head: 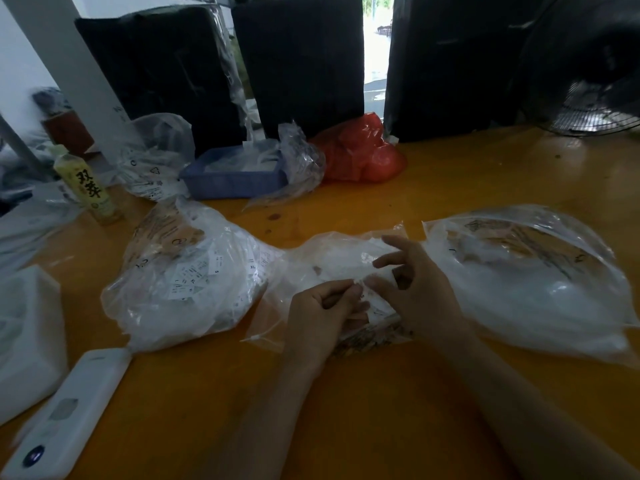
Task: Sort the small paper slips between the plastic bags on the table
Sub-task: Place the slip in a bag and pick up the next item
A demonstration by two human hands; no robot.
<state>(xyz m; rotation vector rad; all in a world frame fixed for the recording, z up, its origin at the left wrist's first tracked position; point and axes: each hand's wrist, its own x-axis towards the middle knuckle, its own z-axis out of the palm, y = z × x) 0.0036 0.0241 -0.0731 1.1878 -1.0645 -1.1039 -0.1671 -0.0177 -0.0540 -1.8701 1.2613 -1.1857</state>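
Three clear plastic bags lie across the orange table. The left bag [183, 282] bulges with white paper slips printed with size letters. The middle bag [332, 265] lies flat under my hands. The right bag [533, 282] holds a heap of white slips. My left hand [322, 313] has its fingers curled and pinches a small white paper slip [362, 289] over the middle bag. My right hand [412, 289] pinches the same slip from the right with thumb and a finger, its other fingers raised and spread.
A blue tray [232, 178] with plastic in it, a red bag [363, 154] and more clear bags sit at the back before black bundles. A yellow bottle [86, 185], a white box [27, 341] and a white device [69, 414] stand left. A fan [595, 112] is far right.
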